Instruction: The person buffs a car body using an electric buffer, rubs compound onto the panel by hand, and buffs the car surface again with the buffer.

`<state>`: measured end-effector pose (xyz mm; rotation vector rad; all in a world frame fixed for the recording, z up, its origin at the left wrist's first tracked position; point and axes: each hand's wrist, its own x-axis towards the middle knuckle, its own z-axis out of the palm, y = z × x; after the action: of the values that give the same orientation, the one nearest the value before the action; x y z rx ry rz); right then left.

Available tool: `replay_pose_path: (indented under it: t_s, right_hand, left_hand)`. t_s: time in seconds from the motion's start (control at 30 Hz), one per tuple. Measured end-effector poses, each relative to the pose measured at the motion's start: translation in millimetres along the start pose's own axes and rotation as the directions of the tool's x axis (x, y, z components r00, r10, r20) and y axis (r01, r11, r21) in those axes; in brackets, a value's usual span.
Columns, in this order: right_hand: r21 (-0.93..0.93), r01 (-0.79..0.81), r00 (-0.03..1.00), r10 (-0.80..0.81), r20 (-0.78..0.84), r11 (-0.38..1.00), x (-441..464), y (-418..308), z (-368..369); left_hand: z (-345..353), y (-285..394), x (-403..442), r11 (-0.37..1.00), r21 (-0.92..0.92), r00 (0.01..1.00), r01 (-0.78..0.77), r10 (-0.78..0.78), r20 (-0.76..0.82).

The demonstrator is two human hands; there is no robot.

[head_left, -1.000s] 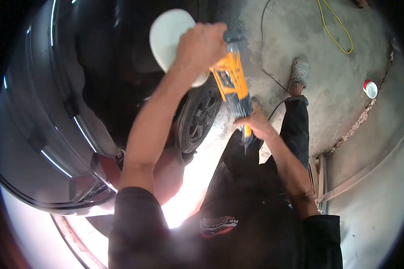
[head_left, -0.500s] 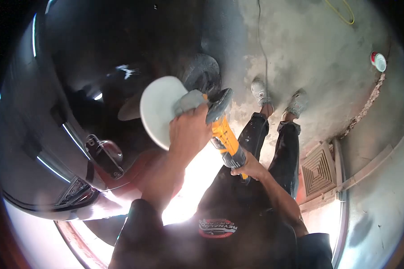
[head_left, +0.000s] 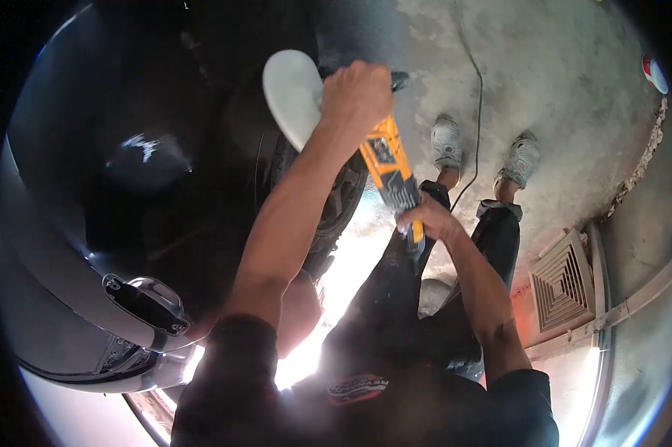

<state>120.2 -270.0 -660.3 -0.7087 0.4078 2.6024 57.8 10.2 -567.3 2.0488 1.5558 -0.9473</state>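
Observation:
A yellow-and-black polisher (head_left: pixel 386 153) with a round white pad (head_left: pixel 291 93) is in both my hands. My left hand (head_left: pixel 357 93) wraps over the front end of it, right beside the pad. Farther back, my right hand (head_left: pixel 431 216) closes round the rear handle. The pad faces the glossy black car body (head_left: pixel 149 216); whether it touches the panel I cannot tell. My left hand hides most of the polisher's head.
A car wheel (head_left: pixel 343 197) lies below my left forearm. A dark cord (head_left: pixel 479 97) runs along the concrete floor (head_left: pixel 559 82) near my shoes. To the right are a square vent grille (head_left: pixel 563 290) and a red-and-white container (head_left: pixel 655 74). An oval mirror-like fitting (head_left: pixel 146 304) sits on the car.
Both hands keep their hold on the polisher. Its pad end has moved up in the view, away from me, and the pad is turned more edge-on. The camera view has shifted too.

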Motion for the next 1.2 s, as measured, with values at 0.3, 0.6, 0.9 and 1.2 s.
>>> replay_pose_path:
  t_s: [0.3,0.6,0.9,1.2]
  right_hand:
    - [-0.151,0.049,0.997,-0.058,-0.057,0.987,-29.3,37.8,21.9]
    - [-0.414,0.052,0.997,-0.073,-0.037,0.909,-114.3,178.4,65.4]
    - [-0.678,0.212,0.973,-0.22,0.076,0.704,-142.9,226.3,92.4]
    - [-0.64,0.391,0.879,-0.474,0.048,0.661,-90.4,83.4,172.2]
  left_hand:
    - [-3.6,-7.6,-76.9,0.998,-0.056,0.996,0.035,-0.04,-0.081]
    - [41.8,-31.0,-327.0,0.968,-0.225,0.942,0.112,-0.175,-0.286]
    - [9.5,-29.3,-437.2,0.97,-0.236,0.89,0.056,-0.156,-0.429]
    - [-103.3,-65.8,-338.1,0.985,-0.08,0.703,-0.154,0.052,-0.709]
